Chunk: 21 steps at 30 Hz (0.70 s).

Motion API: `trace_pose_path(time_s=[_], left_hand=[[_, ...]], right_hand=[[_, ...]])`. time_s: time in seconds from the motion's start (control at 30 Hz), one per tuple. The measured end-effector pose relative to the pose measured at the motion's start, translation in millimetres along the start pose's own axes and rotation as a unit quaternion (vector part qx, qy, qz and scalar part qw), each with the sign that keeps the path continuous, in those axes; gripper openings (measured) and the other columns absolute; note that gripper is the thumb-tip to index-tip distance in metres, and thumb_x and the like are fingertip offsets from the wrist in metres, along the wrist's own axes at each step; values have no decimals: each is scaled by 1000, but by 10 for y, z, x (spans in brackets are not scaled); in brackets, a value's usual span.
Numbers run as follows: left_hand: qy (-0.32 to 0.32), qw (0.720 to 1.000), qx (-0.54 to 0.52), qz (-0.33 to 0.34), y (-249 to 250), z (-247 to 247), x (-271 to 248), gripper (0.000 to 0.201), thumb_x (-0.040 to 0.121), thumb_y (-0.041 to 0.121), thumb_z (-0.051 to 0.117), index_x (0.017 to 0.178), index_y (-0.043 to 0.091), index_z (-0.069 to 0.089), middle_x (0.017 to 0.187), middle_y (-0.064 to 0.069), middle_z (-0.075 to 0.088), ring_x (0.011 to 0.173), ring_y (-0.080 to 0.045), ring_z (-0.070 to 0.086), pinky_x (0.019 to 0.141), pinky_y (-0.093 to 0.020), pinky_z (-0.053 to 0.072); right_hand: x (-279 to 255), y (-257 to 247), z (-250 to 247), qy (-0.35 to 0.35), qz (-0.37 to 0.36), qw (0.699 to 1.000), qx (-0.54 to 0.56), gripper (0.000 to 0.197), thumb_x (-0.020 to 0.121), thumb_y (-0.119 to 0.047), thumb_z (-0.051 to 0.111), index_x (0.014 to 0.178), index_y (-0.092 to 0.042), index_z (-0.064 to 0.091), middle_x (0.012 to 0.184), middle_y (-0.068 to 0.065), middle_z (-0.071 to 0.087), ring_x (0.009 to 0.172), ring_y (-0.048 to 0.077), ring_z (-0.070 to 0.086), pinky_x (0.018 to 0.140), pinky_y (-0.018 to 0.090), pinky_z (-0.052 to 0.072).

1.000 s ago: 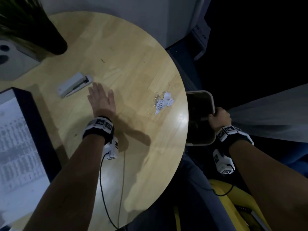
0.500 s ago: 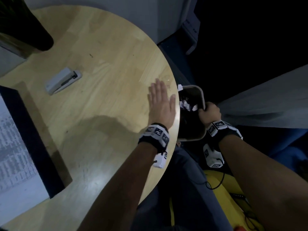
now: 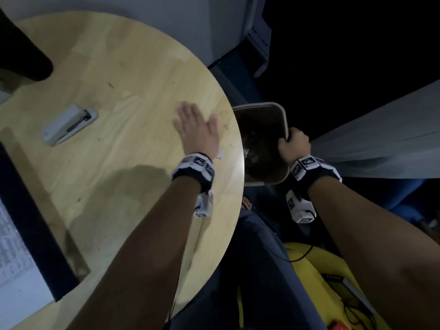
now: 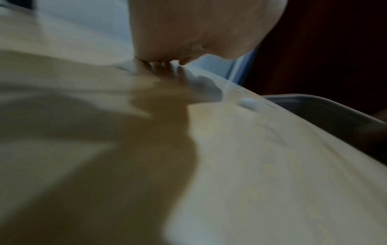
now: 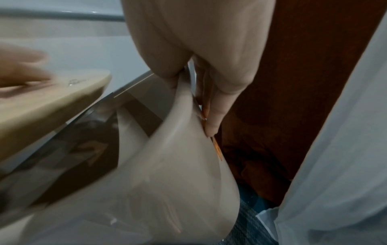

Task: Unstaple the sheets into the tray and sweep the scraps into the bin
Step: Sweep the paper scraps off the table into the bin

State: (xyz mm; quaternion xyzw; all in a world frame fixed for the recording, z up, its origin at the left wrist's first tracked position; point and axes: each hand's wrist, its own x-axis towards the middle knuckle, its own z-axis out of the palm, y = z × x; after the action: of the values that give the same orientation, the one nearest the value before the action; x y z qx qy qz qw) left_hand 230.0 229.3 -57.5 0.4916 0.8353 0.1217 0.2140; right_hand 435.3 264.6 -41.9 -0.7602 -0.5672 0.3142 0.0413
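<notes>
Looking down from my head, my left hand [image 3: 198, 132] lies flat with fingers straight on the round pale wooden table [image 3: 119, 91], holding nothing. One small white paper scrap [image 3: 220, 154] sits just beside my wrist, near the edge. My right hand [image 3: 294, 146] curls tight round the rim of the beige plastic bin [image 3: 262, 106], held just under the table edge. A grey stapler [image 3: 69, 125] rests well apart.

From my left wrist, a white scrap [image 4: 249, 103] lies near the edge, between my palm and the bin rim [image 4: 314, 99]. A careless sweep could flick it past the bin.

From my right wrist, my fingers [image 5: 217, 106] pinch the bin wall [image 5: 178, 165]; it could tip if that pinch slackens.
</notes>
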Motion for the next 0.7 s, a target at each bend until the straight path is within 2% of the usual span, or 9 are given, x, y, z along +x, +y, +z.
trace_pose_path(time_s=[0.1,0.2,0.3,0.4,0.47,0.53,0.63,0.7], left_hand=[[-79,987,16,140,382,244,-236,63,98,43,15,147,6,1,158,-13,-5,145,-27,-9,115,-42,-11],[-134,965,-1,227,623,382,-426,60,100,39,18,147,6,2,158,-11,-2,145,-22,-7,118,-42,-8],[-110,956,-78,261,599,264,-407,55,101,33,23,147,8,7,158,-10,3,146,-19,-2,119,-39,-4],[-25,975,-117,190,221,37,-310,55,99,34,22,147,13,8,158,-9,9,145,-20,2,118,-36,-4],[59,989,-100,92,-207,-80,-234,57,98,35,22,147,9,7,157,-12,9,145,-24,2,118,-39,-3],[121,990,-63,-28,-635,-208,-199,61,97,37,21,146,3,9,156,-18,8,145,-32,3,119,-47,1],[114,974,-23,-197,-1034,-326,-304,60,98,34,27,145,0,10,157,-19,5,144,-35,1,117,-49,2],[94,970,-2,-224,-1036,-289,-393,62,98,35,28,145,0,8,157,-19,3,144,-35,0,117,-49,0]], right_hand=[[40,-47,-27,-1,5,1000,-1,29,85,-16,50,109,0,59,115,27,62,107,44,57,88,41,46],[61,-92,-42,0,8,1000,3,31,85,-16,50,111,-2,59,116,26,63,108,43,57,90,40,46],[74,-112,-46,4,6,1000,8,30,85,-16,50,110,-2,59,114,25,64,107,42,58,89,40,47],[71,-117,-58,6,4,1000,9,28,86,-16,50,109,0,58,113,25,63,106,42,58,85,40,47],[67,-118,-67,8,4,1000,11,28,86,-16,51,108,0,58,113,25,63,105,42,58,85,40,47],[67,-113,-73,10,5,1000,14,29,87,-16,51,109,0,59,114,25,63,106,42,58,85,40,47],[48,-105,-79,8,8,1000,24,31,87,-16,51,113,-1,59,115,25,63,107,42,58,87,39,47],[26,-100,-75,12,15,999,29,32,87,-16,51,114,-2,60,116,24,63,107,41,59,86,38,48]])
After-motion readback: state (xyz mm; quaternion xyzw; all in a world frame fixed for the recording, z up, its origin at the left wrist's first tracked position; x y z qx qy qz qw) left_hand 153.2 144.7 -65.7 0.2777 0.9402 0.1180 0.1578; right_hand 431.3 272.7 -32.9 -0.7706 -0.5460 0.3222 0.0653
